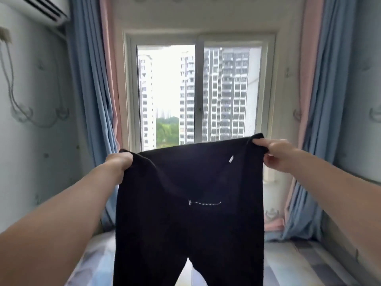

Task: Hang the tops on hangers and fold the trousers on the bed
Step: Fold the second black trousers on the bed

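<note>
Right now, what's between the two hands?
Head view: the waistband of the black trousers spans the gap, each end gripped by the left hand and right hand.

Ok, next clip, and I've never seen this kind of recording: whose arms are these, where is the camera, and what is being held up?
There is no machine here. The single picture comes from a wide-angle camera worn on a person's head, so the two bare arms reaching in from below are that person's own. The left hand and the right hand each have a grip on one top corner of a pair of black trousers, holding the waistband spread out in front of the window. The legs hang down, and a small zip pocket faces the camera. Beneath them is the bed, with a pale patterned cover. Blue and pink curtains hang at both sides.
</note>
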`<state>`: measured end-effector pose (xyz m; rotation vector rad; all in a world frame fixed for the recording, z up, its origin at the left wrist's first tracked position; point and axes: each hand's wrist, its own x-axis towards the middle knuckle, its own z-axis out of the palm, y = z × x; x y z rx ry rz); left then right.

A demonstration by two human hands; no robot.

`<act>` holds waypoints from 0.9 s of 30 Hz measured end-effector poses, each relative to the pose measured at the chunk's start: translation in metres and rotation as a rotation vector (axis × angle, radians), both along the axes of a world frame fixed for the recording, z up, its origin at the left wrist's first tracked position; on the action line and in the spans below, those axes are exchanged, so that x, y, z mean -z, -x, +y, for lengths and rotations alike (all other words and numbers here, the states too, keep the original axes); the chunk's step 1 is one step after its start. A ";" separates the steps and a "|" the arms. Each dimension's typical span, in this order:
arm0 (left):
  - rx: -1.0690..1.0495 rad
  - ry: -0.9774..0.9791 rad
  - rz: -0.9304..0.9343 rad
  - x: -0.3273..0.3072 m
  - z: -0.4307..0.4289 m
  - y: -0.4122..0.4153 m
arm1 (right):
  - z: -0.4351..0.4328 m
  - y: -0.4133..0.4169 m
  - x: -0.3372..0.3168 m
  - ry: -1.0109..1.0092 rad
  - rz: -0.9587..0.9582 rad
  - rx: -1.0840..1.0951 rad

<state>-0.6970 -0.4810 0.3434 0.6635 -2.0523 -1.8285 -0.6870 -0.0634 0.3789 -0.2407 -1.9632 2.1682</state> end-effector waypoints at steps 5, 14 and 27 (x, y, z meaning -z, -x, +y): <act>0.143 -0.021 -0.096 -0.056 0.001 -0.009 | -0.019 0.001 -0.057 -0.131 0.007 0.149; 0.214 -0.222 0.269 -0.117 0.067 -0.029 | -0.060 -0.021 -0.099 -0.064 0.005 -0.202; 0.634 -0.092 0.472 -0.106 0.142 -0.066 | -0.118 -0.056 -0.116 -0.280 0.197 -0.437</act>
